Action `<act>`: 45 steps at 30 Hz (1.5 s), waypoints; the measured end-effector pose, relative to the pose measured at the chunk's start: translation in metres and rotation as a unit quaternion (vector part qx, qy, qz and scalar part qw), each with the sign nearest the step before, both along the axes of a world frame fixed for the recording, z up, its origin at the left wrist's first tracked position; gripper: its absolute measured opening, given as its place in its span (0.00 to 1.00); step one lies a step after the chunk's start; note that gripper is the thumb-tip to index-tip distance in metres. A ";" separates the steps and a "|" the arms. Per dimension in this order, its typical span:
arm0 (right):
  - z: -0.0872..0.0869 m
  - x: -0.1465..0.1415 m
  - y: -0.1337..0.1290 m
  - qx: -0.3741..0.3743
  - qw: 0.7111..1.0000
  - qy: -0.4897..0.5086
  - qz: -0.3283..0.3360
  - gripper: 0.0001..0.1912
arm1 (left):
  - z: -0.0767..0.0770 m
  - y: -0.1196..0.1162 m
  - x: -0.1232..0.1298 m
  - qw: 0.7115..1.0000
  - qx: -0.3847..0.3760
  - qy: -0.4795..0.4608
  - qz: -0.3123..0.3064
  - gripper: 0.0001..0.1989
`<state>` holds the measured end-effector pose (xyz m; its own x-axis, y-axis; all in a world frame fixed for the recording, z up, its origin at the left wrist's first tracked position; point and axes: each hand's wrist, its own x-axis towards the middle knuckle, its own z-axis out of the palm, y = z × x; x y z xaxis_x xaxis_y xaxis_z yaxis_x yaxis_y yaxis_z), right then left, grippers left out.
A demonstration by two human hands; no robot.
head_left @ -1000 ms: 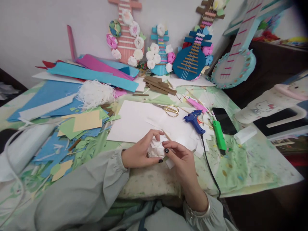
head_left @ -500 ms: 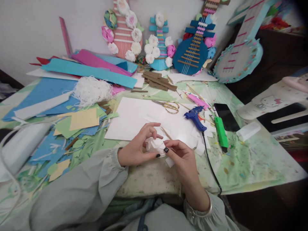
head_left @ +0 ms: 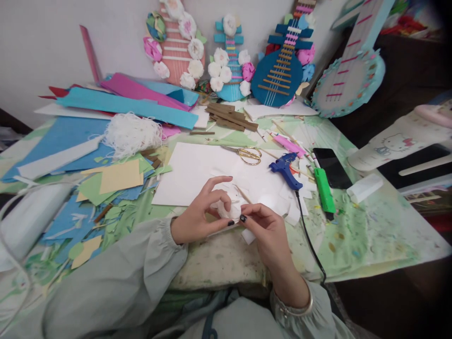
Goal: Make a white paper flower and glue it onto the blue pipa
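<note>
Between my two hands is a white paper flower (head_left: 232, 207), held low over the front edge of the table. My left hand (head_left: 203, 207) curls around its left side, thumb below and index finger stretched out above. The fingers of my right hand (head_left: 264, 228) pinch the flower's right edge, thumb and fingertips together. A thin wooden stick (head_left: 243, 193) lies just behind the flower. Under and beyond it rests a white board (head_left: 190, 172), with gold-handled scissors (head_left: 250, 155) on its far edge. Part of the flower is hidden by my fingers.
A blue glue gun (head_left: 286, 170) with a black cord lies to the right, near a green marker-like tool (head_left: 324, 190) and a phone (head_left: 332, 167). Paper scraps (head_left: 120, 176) and white string (head_left: 132, 134) cover the left. Decorated paper instruments (head_left: 278, 75) lean on the wall.
My left fingers have shifted on the flower, the middle finger curling down over it. The flower has turned slightly in my hands. The whole view has moved a little.
</note>
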<state>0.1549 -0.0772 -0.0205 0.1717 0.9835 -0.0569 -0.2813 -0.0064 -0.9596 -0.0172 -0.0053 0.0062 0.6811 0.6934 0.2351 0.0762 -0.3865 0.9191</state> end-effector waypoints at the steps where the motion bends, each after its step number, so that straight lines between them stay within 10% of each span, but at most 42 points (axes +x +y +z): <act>1: 0.000 0.000 0.000 -0.002 1.000 0.002 0.003 0.03 | 0.001 -0.001 0.000 1.000 0.009 0.005 0.005 0.08; 20: 0.005 -0.003 0.001 -0.008 0.999 -0.029 -0.012 0.09 | -0.002 0.002 0.003 0.995 0.098 0.033 0.004 0.05; 45: 0.004 -0.004 -0.004 0.092 0.977 -0.188 -0.024 0.10 | -0.004 0.004 0.003 1.000 0.000 0.004 0.000 0.03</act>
